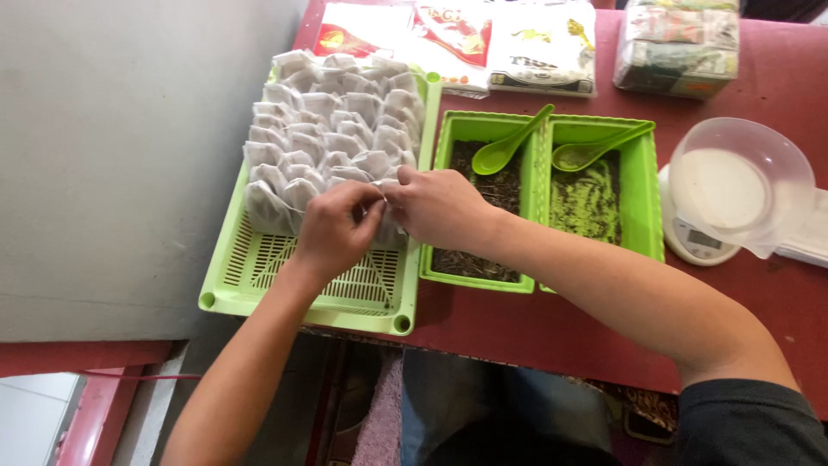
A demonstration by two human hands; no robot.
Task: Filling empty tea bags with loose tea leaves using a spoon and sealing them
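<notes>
Green slotted tray (259, 267) on the red surface (759, 285), packed with rows of white filled sachets (332, 129). Left hand (336, 229) and right hand (440, 205) meet over the tray's near rows, both grips pinched closed on one small white sachet (382, 185) between the fingertips. Two green bins (638, 190) with green spoons (509, 147) sit just right; a white scale (694, 237) with a clear bowl (742, 185) stands further right.

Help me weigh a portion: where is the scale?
In the head view, the white scale sits at far right on the red table, under a clear bowl, beside the green bin.
</notes>
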